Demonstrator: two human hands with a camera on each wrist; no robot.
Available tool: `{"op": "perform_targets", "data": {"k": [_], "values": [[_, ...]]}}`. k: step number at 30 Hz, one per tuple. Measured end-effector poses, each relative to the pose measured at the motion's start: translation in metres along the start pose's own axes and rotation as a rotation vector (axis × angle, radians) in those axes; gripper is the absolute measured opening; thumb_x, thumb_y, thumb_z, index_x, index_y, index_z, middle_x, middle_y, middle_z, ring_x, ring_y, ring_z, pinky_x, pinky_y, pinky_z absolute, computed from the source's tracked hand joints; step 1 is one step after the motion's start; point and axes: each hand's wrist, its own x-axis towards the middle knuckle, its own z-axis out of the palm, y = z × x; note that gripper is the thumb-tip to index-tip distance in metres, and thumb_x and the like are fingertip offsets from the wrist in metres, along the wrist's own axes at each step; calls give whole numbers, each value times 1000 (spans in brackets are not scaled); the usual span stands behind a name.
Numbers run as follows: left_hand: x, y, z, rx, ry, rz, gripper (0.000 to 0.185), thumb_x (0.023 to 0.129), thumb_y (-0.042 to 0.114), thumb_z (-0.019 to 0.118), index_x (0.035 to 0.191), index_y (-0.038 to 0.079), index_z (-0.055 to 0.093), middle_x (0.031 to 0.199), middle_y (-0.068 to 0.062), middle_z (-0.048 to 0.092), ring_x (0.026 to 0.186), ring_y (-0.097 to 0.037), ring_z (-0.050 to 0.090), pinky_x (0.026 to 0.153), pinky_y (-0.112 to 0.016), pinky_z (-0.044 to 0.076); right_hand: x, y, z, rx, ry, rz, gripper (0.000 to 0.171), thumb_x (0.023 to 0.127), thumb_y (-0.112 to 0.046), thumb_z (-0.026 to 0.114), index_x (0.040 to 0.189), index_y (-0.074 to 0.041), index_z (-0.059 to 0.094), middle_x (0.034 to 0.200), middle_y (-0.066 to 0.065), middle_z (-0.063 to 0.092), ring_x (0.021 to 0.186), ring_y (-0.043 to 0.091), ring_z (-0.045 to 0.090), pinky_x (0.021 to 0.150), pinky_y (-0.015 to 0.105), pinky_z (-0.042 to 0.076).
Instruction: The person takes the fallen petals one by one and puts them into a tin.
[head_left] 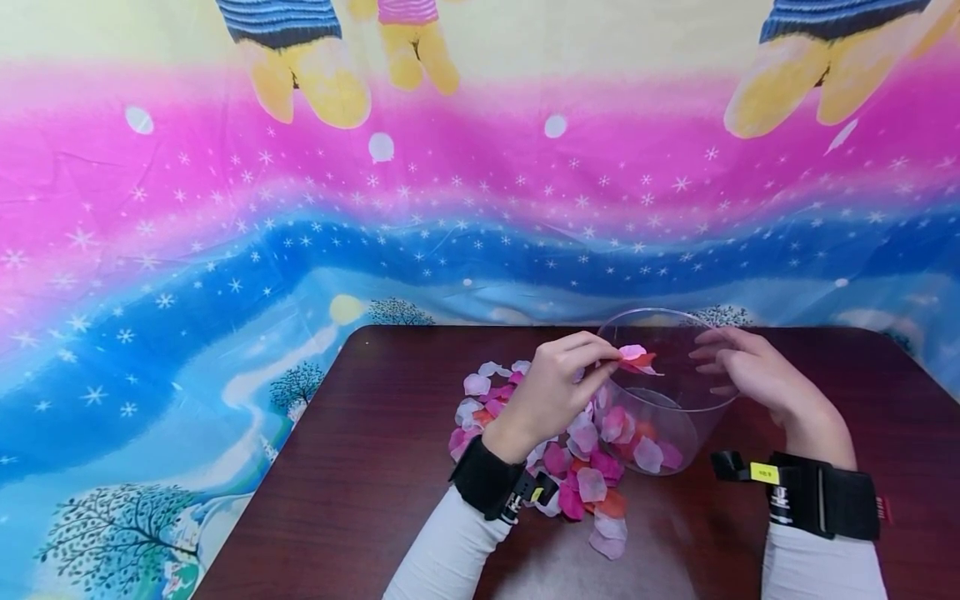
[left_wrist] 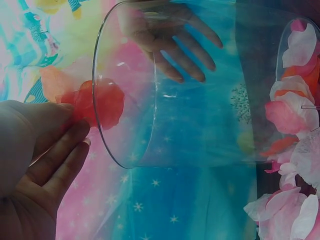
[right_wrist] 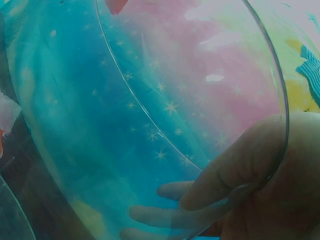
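A clear plastic cup (head_left: pixel 675 400) lies tilted on the dark table (head_left: pixel 360 467), its mouth facing up and toward me. Several pink, white and orange petals (head_left: pixel 637 442) sit in its bottom. My right hand (head_left: pixel 723 360) grips the cup's rim; in the right wrist view the thumb (right_wrist: pixel 240 170) lies on the wall and the fingers show through the cup (right_wrist: pixel 150 100). My left hand (head_left: pixel 600 360) pinches a few pink and red petals (head_left: pixel 636 358) right at the cup's mouth. The left wrist view shows the left hand (left_wrist: pixel 45 145) with a red petal (left_wrist: pixel 100 102) against the rim (left_wrist: pixel 125 150).
A loose pile of petals (head_left: pixel 487 400) lies on the table left of and in front of the cup, partly under my left wrist. A bright pink and blue cloth (head_left: pixel 225 250) hangs behind the table and over its left side.
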Motion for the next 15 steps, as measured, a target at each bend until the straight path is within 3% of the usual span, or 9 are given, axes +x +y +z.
{"op": "perform_targets", "data": {"k": [15], "values": [[0,-1,4,-23,-31,-3,17,92,-1,74,109,2,76,103,-6,71,94,-13,66,87,-12,51,0,0,0,-3,-4,4,48,108,-11,25,149,13,32,142,40,46,125,56,53,90,55,57]]}}
